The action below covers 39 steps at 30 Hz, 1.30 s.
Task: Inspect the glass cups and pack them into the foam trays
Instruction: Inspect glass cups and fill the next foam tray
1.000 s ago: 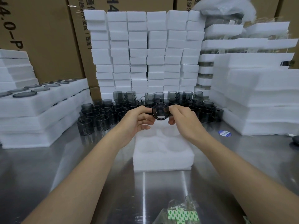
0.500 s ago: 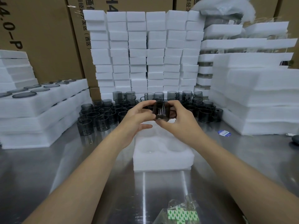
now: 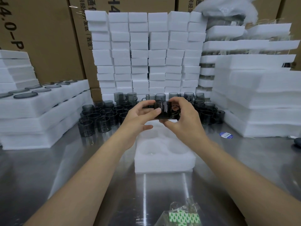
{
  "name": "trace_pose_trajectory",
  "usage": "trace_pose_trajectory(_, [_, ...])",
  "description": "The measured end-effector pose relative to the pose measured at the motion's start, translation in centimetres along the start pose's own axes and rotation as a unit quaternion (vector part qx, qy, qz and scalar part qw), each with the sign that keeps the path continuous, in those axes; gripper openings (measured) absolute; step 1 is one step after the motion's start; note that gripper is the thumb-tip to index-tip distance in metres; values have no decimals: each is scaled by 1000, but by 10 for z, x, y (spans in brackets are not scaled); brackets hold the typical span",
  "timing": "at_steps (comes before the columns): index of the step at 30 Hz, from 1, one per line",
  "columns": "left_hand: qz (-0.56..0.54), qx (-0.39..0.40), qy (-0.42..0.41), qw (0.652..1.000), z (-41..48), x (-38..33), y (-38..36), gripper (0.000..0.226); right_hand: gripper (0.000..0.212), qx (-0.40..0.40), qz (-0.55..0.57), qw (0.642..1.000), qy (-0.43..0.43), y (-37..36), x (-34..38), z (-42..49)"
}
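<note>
We pinch the cup (image 3: 162,110) between both hands (image 3: 140,118) (image 3: 182,118) (sideways, for checking) above the empty tray (image 3: 164,162).

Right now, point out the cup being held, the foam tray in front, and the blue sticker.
held cup (image 3: 162,111), head view, ribbed side wall.
foam tray (image 3: 164,163), head view, near rim.
blue sticker (image 3: 226,135), head view, its centre.

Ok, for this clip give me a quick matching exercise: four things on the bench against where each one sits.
Things:
1. smoked glass cup
2. foam tray
3. blue sticker
4. loose cups

Places:
A. flat on the steel table, right of the tray
B. held up between both hands
C. clustered on the table behind the hands
D. below the hands, pockets empty

Pairs: 1-B, 2-D, 3-A, 4-C
</note>
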<state>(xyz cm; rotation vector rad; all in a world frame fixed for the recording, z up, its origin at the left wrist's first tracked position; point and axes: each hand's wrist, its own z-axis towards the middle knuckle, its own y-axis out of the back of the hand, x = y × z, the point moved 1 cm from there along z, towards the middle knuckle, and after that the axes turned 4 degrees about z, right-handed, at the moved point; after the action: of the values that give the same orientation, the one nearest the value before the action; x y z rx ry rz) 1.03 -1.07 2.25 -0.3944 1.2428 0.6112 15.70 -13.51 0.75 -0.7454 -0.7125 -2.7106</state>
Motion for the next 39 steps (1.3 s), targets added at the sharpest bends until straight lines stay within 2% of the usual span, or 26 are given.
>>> trace_pose_trajectory(5, [2, 6, 16, 1000, 4, 3, 3, 33, 59, -28, -20, 999, 31, 2, 1, 1])
trace_pose_trajectory(8, [6, -20, 32, 999, 6, 4, 0, 28, 58, -21, 5, 999, 41, 2, 3, 0])
trace_pose_trajectory(11, [1, -49, 37, 998, 6, 4, -3, 23, 69, -18, 17, 999, 42, 1, 4, 0])
trace_pose_trajectory(15, [6, -58, 37, 998, 5, 2, -5, 28, 87, -23, -9, 999, 43, 1, 3, 0])
trace_pose_trajectory(20, [30, -82, 10, 996, 5, 2, -8, 27, 89, -23, -42, 998, 42, 1, 6, -1])
trace_pose_trajectory(23, [59, -80, 5, 995, 4, 1, -8, 36, 90, -10, -43, 998, 37, 1, 9, -2])
trace_pose_trajectory(34, [93, 6, -3, 996, -4, -1, -11, 45, 85, -17, -36, 997, 68, 1, 12, -1])
trace_pose_trajectory(39, [84, 18, -3, 996, -3, 1, -9, 41, 83, -11, -46, 996, 81, 1, 15, -1])
